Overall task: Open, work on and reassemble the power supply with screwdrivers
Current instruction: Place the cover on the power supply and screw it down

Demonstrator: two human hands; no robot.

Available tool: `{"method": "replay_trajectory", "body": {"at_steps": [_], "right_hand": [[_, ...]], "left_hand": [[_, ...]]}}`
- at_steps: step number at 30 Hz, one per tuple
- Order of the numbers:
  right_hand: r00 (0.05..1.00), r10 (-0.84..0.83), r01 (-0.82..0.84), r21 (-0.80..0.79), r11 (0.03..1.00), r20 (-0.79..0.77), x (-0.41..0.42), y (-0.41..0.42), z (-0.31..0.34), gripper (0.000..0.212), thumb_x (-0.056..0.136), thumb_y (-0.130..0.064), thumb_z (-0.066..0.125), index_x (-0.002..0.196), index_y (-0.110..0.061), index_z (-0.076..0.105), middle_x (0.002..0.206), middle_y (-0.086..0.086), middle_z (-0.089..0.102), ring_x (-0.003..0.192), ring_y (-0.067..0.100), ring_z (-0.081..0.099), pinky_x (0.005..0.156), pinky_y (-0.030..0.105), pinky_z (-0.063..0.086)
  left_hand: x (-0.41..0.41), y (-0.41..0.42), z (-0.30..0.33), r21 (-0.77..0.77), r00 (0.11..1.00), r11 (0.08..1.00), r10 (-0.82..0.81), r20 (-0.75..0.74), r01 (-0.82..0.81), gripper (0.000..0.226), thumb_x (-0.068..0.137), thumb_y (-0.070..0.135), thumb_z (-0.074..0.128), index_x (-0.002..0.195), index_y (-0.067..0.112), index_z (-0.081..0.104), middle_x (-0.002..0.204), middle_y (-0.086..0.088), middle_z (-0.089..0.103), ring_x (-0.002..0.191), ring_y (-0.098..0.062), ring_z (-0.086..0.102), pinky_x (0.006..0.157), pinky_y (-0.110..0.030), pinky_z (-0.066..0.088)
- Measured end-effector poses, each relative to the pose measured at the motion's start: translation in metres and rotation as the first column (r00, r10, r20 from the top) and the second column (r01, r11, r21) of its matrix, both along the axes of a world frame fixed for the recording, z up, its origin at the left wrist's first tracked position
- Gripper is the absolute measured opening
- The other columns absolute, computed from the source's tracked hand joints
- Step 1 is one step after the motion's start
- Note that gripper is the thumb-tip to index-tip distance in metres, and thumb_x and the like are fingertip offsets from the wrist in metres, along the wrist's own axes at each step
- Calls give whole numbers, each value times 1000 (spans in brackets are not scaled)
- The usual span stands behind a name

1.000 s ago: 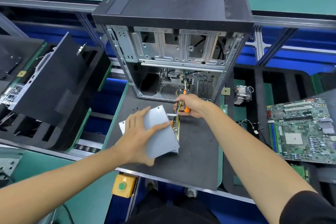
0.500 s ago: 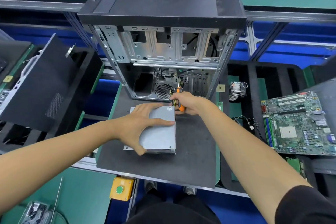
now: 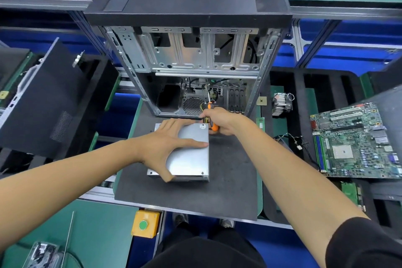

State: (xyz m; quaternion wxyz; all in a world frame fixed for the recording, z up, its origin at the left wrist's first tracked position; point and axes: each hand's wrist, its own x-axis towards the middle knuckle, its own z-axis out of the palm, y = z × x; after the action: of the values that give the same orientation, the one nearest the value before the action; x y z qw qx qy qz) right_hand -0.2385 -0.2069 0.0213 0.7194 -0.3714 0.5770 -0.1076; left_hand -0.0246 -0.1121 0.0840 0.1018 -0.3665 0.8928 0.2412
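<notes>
The open computer case (image 3: 191, 50) stands at twelve o'clock on the counter (image 3: 228, 180), its side off; inside show bare metal drive bays above, and lower down a round fan grille, some cables and slot covers. At three o'clock a black foam tray (image 3: 300, 93) holds a motherboard (image 3: 356, 141) in its right part, a finned heatsink (image 3: 281, 103) in a compartment toward twelve o'clock of it, and a loose cable with plugs between them. At nine o'clock a black side panel (image 3: 43, 102) leans tilted in another tray. The power supply (image 3: 191, 156) lies flat at the centre of the dark mat, just in front of the case, its long axis running from six to twelve o'clock, broad grey face up. The left hand (image 3: 167, 143) presses on it with fingers spread and straight, thumb at the near edge. The right hand (image 3: 219, 119) is clenched around an orange-handled screwdriver (image 3: 211, 115) at the supply's far right corner, shaft pointing to twelve o'clock into the case.
</notes>
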Motion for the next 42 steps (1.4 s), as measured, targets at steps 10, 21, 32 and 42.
{"method": "replay_trajectory", "body": {"at_steps": [10,21,32,42], "right_hand": [[1000,2,-2,2,1000,-13,0,1,1,8,98,-20,60,102,-15,55,102,12,57,83,21,56,84,37,55],[1000,19,-19,-7,1000,-10,-1,0,5,11,99,-19,58,108,-14,55,109,10,65,73,18,61,80,36,57],[1000,8,-8,-13,1000,-29,-1,-1,1,13,96,-22,62,92,-18,50,96,10,51,78,20,54,75,34,59],[999,19,-20,-35,999,-25,-3,-1,0,12,96,-18,62,88,-16,52,83,9,53,66,21,55,64,31,52]], "left_hand": [[2,5,-5,-44,1000,999,-15,2,15,121,51,60,81,153,64,15,162,-4,3,147,-34,9,113,-43,8],[8,12,-6,-209,996,974,-92,-6,89,119,49,70,74,155,58,22,165,0,-1,148,-35,12,117,-31,-5],[2,3,1,-135,999,990,-30,45,36,118,51,72,73,155,60,17,162,-8,10,146,-36,19,113,-47,19],[-5,-2,4,-106,995,991,-82,48,87,117,51,69,73,154,62,17,164,-8,10,147,-33,18,114,-43,16]]}}
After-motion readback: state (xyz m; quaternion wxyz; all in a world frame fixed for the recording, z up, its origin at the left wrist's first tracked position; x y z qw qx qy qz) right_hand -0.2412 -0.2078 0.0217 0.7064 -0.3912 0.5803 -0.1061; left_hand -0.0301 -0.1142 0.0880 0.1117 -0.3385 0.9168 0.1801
